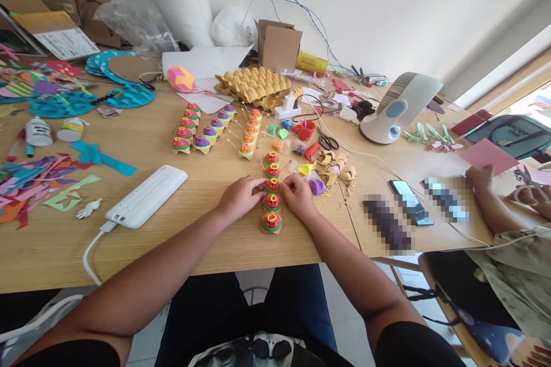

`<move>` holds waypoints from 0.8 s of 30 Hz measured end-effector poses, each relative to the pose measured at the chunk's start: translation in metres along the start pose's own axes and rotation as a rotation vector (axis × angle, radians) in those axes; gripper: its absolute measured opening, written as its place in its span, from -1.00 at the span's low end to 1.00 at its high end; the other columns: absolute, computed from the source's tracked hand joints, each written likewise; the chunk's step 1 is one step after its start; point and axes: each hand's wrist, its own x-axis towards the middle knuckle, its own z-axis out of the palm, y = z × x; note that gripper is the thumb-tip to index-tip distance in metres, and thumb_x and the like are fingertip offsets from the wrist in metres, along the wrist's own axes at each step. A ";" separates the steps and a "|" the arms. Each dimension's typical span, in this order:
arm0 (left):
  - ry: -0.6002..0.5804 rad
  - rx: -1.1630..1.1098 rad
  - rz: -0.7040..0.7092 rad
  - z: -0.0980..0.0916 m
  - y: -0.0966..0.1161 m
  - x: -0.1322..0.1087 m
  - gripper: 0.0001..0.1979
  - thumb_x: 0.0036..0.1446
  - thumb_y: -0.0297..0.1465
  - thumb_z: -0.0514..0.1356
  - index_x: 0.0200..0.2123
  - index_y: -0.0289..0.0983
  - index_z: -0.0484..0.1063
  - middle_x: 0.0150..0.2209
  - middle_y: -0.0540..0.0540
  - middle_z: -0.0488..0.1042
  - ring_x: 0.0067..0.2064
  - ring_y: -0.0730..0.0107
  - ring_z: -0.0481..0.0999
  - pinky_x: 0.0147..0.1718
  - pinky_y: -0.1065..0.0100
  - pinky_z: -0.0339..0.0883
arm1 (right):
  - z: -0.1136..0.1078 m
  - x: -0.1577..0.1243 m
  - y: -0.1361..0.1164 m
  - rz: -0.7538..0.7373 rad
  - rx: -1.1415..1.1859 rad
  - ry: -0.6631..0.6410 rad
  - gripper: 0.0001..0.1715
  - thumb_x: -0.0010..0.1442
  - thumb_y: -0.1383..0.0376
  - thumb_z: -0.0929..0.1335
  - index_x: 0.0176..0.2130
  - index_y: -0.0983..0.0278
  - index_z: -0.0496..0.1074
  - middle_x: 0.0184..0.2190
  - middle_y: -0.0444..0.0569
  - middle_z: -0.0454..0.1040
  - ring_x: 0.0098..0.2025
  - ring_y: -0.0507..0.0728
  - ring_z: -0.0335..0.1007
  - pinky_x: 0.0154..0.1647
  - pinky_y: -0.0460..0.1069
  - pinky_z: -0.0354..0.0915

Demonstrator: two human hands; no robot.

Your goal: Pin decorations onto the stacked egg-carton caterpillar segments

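Note:
A strip of egg-carton cups [271, 203], painted red and green with yellow rings and small faces, lies lengthwise in front of me. My left hand [241, 198] is closed at its left side, fingertips against a middle cup. On the opposite side my right hand [298, 194] has its fingers curled in against the same part; their tips are partly hidden. Thin stems with beads stick out from the far cups. Beyond it stand an orange and yellow strip [248, 136], a purple strip [212, 131] and another red strip [186, 129].
To the left lie a white power bank [148, 195] and colourful paper scraps [32, 183]. Scissors [328, 140], torn carton bits [340, 167] and a phone [411, 202] lie rightward, near a fan [400, 106]. At far right, another person's hand [481, 178] holds pink paper.

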 end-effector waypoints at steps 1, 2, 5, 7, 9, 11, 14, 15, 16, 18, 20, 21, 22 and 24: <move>0.001 0.001 -0.003 0.000 0.000 0.000 -0.63 0.23 -0.33 0.31 0.12 -0.16 0.56 -0.15 -0.07 0.62 -0.08 0.20 0.57 -0.11 0.25 0.39 | 0.000 0.000 0.000 -0.005 -0.005 0.001 -0.84 0.21 0.23 0.37 -0.38 0.20 0.32 -0.47 -0.11 0.40 -0.41 0.10 0.31 -0.35 0.01 0.23; 0.002 0.003 -0.005 0.000 0.001 0.000 -0.63 0.24 -0.33 0.31 0.12 -0.17 0.56 -0.15 -0.08 0.62 -0.08 0.20 0.57 -0.12 0.25 0.39 | 0.000 0.000 0.000 -0.012 -0.010 0.004 -0.84 0.21 0.24 0.36 -0.38 0.20 0.32 -0.47 -0.11 0.41 -0.41 0.10 0.30 -0.35 0.01 0.23; 0.002 0.006 -0.004 -0.001 0.002 -0.001 -0.62 0.24 -0.33 0.30 0.12 -0.18 0.55 -0.14 -0.08 0.62 -0.09 0.19 0.57 -0.12 0.25 0.38 | 0.000 0.001 0.001 -0.027 -0.026 0.009 -0.84 0.22 0.24 0.36 -0.39 0.20 0.33 -0.47 -0.11 0.41 -0.41 0.10 0.31 -0.35 0.01 0.22; 0.001 0.007 -0.002 -0.001 0.002 0.000 -0.63 0.24 -0.33 0.30 0.11 -0.18 0.56 -0.15 -0.08 0.62 -0.09 0.20 0.57 -0.12 0.25 0.38 | 0.000 0.001 0.001 -0.025 -0.030 0.005 -0.84 0.22 0.25 0.36 -0.39 0.20 0.33 -0.47 -0.11 0.41 -0.41 0.10 0.31 -0.36 0.00 0.21; -0.001 0.009 -0.001 -0.001 0.002 0.000 -0.63 0.24 -0.33 0.30 0.11 -0.18 0.56 -0.15 -0.08 0.62 -0.09 0.20 0.57 -0.12 0.26 0.38 | 0.000 0.001 0.000 -0.035 -0.048 -0.003 -0.84 0.22 0.25 0.36 -0.39 0.20 0.32 -0.47 -0.11 0.40 -0.40 0.10 0.31 -0.36 0.00 0.20; -0.003 0.011 0.002 -0.001 0.001 0.000 -0.62 0.24 -0.33 0.30 0.12 -0.17 0.56 -0.14 -0.08 0.62 -0.09 0.19 0.57 -0.11 0.26 0.39 | 0.000 0.000 0.000 -0.055 -0.065 -0.006 -0.83 0.23 0.25 0.35 -0.40 0.20 0.32 -0.46 -0.10 0.41 -0.40 0.10 0.29 -0.35 0.01 0.20; -0.004 0.002 0.005 0.000 0.000 0.000 -0.62 0.23 -0.33 0.30 0.12 -0.17 0.55 -0.14 -0.08 0.62 -0.08 0.20 0.57 -0.09 0.26 0.39 | 0.000 -0.001 0.000 -0.042 -0.038 -0.004 -0.83 0.23 0.23 0.35 -0.40 0.20 0.32 -0.45 -0.10 0.41 -0.39 0.10 0.29 -0.36 0.00 0.20; -0.003 0.000 0.003 0.000 0.000 0.000 -0.63 0.23 -0.33 0.29 0.11 -0.17 0.56 -0.14 -0.08 0.63 -0.08 0.20 0.58 -0.09 0.26 0.39 | 0.000 -0.001 0.000 -0.025 -0.023 -0.001 -0.83 0.23 0.22 0.35 -0.39 0.20 0.33 -0.46 -0.10 0.41 -0.39 0.10 0.30 -0.36 0.00 0.21; -0.003 0.001 0.002 -0.001 0.000 0.000 -0.63 0.23 -0.33 0.29 0.11 -0.17 0.56 -0.14 -0.08 0.63 -0.07 0.20 0.58 -0.08 0.26 0.39 | 0.000 -0.001 -0.001 -0.008 -0.011 0.001 -0.83 0.22 0.22 0.35 -0.39 0.20 0.33 -0.47 -0.11 0.41 -0.40 0.10 0.30 -0.37 0.00 0.21; -0.002 0.010 0.000 -0.001 0.001 0.000 -0.63 0.23 -0.33 0.29 0.11 -0.17 0.56 -0.14 -0.09 0.63 -0.07 0.19 0.57 -0.08 0.25 0.40 | -0.001 0.000 -0.002 0.022 0.007 0.012 -0.83 0.20 0.22 0.36 -0.40 0.20 0.33 -0.48 -0.12 0.39 -0.42 0.09 0.28 -0.38 0.00 0.20; 0.000 0.015 -0.002 -0.002 0.002 0.000 -0.63 0.23 -0.34 0.29 0.11 -0.18 0.56 -0.14 -0.09 0.63 -0.07 0.19 0.57 -0.10 0.25 0.40 | -0.003 0.000 -0.004 0.051 0.028 0.016 -0.83 0.18 0.22 0.37 -0.41 0.20 0.33 -0.50 -0.14 0.38 -0.44 0.08 0.26 -0.40 -0.01 0.20; 0.002 0.014 -0.001 -0.002 0.003 -0.001 -0.63 0.23 -0.35 0.29 0.11 -0.18 0.56 -0.14 -0.09 0.63 -0.08 0.18 0.57 -0.10 0.25 0.40 | -0.004 0.001 -0.006 0.066 0.039 0.012 -0.82 0.18 0.22 0.38 -0.41 0.20 0.33 -0.51 -0.15 0.37 -0.46 0.07 0.25 -0.42 -0.01 0.19; 0.003 0.012 0.000 -0.003 0.003 -0.001 -0.63 0.22 -0.35 0.29 0.11 -0.18 0.56 -0.14 -0.09 0.63 -0.08 0.18 0.57 -0.11 0.25 0.40 | -0.005 0.001 -0.007 0.080 0.049 0.004 -0.82 0.17 0.22 0.38 -0.42 0.20 0.33 -0.52 -0.15 0.37 -0.47 0.07 0.24 -0.43 -0.02 0.19; 0.007 0.013 0.006 -0.003 0.003 -0.001 -0.63 0.22 -0.35 0.28 0.10 -0.18 0.56 -0.14 -0.09 0.63 -0.08 0.18 0.57 -0.11 0.25 0.40 | -0.006 0.001 -0.011 0.100 0.071 -0.015 -0.84 0.17 0.23 0.38 -0.41 0.19 0.33 -0.53 -0.16 0.36 -0.48 0.06 0.24 -0.44 -0.02 0.20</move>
